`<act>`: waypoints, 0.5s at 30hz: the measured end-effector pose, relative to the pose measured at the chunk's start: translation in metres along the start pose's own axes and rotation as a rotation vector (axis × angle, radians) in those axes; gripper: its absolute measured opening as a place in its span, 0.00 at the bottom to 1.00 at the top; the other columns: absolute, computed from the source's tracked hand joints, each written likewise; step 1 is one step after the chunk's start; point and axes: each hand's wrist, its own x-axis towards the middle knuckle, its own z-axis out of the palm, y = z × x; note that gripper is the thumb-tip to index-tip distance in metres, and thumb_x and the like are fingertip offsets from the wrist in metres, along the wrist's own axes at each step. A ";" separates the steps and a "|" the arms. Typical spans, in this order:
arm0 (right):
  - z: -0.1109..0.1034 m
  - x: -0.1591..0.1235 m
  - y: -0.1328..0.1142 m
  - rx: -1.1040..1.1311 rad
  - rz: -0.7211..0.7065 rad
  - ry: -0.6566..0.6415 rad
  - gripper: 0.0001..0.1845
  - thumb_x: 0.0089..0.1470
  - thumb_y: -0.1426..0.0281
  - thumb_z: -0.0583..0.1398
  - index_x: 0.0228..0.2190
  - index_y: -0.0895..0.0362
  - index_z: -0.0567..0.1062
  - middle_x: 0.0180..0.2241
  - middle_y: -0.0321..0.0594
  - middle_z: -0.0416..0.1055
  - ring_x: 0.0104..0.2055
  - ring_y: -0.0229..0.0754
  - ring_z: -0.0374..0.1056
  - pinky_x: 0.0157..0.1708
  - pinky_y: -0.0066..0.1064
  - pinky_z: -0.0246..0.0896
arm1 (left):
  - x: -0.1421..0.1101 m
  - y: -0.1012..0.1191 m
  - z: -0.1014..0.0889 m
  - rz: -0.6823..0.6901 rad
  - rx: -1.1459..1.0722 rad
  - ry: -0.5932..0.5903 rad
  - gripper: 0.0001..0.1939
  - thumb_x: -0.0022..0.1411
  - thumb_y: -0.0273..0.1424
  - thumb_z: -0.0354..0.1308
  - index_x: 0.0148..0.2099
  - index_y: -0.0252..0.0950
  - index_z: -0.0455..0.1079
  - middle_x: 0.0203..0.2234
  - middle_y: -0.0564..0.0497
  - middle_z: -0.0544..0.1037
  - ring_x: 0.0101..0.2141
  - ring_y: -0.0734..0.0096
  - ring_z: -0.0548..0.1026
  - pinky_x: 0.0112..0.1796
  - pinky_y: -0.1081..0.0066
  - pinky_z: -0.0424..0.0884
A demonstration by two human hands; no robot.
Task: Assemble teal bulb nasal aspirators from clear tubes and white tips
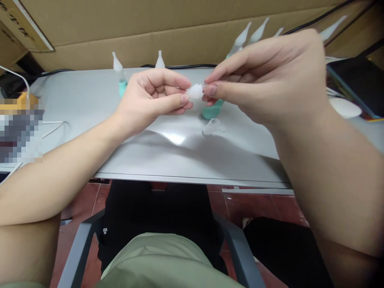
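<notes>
My left hand (163, 94) pinches a white soft nozzle tip (195, 92) above the table. At the tip's right end, my right hand (240, 80) grips a small clear plastic piece (204, 86) between thumb and forefinger. The two parts meet or nearly touch; the fingers hide the exact joint. Below my right hand lies a teal bulb-like base (211, 111), partly covered by the fingers. A clear plastic connector (213, 127) rests on the table just in front of it.
White-tipped teal bottles, likely nasal aspirators, stand along the back: one at left (120, 76), a white tip (160, 60) in the middle, several at right. A white mouse-like object (343, 108) and a dark folder-like thing (360, 86) lie right. Cardboard (135, 24) rises behind.
</notes>
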 end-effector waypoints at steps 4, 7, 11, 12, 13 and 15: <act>0.011 0.001 0.005 0.146 -0.052 0.068 0.10 0.63 0.69 0.89 0.38 0.43 0.98 0.37 0.32 0.92 0.38 0.44 0.90 0.41 0.39 0.91 | 0.001 0.010 0.007 -0.083 -0.121 0.126 0.08 0.83 0.22 0.69 0.53 0.39 0.86 0.42 0.55 0.94 0.53 0.58 0.98 0.61 0.47 0.98; 0.019 0.002 0.007 0.253 -0.071 0.122 0.12 0.59 0.73 0.89 0.35 0.43 0.99 0.34 0.31 0.91 0.34 0.39 0.86 0.37 0.33 0.85 | 0.001 0.013 0.009 -0.087 -0.239 0.136 0.09 0.79 0.20 0.72 0.50 0.41 0.87 0.40 0.58 0.94 0.49 0.62 0.98 0.61 0.52 0.98; 0.023 0.002 0.006 0.311 -0.024 0.118 0.12 0.58 0.75 0.87 0.35 0.45 0.99 0.34 0.32 0.91 0.34 0.38 0.87 0.39 0.31 0.86 | 0.003 0.015 0.010 -0.102 -0.286 0.140 0.13 0.75 0.15 0.71 0.47 0.39 0.88 0.36 0.59 0.92 0.47 0.62 0.99 0.58 0.55 0.98; 0.023 0.002 0.005 0.331 -0.001 0.107 0.11 0.57 0.75 0.87 0.35 0.45 0.99 0.34 0.33 0.91 0.35 0.39 0.87 0.40 0.32 0.88 | 0.003 0.016 0.010 -0.106 -0.273 0.145 0.13 0.75 0.15 0.70 0.48 0.39 0.89 0.36 0.59 0.93 0.48 0.62 0.99 0.59 0.55 0.98; 0.023 0.002 0.004 0.354 0.024 0.099 0.10 0.57 0.74 0.87 0.35 0.46 0.99 0.34 0.33 0.91 0.35 0.39 0.88 0.42 0.32 0.90 | 0.004 0.017 0.010 -0.109 -0.253 0.150 0.12 0.75 0.16 0.70 0.49 0.39 0.89 0.37 0.58 0.93 0.49 0.61 0.99 0.59 0.55 0.98; 0.023 0.003 0.002 0.399 0.073 0.097 0.11 0.53 0.71 0.89 0.34 0.46 0.98 0.33 0.34 0.90 0.35 0.40 0.88 0.43 0.32 0.92 | 0.004 0.017 0.010 -0.114 -0.197 0.161 0.12 0.76 0.18 0.70 0.51 0.39 0.90 0.41 0.57 0.95 0.51 0.58 0.99 0.60 0.53 0.98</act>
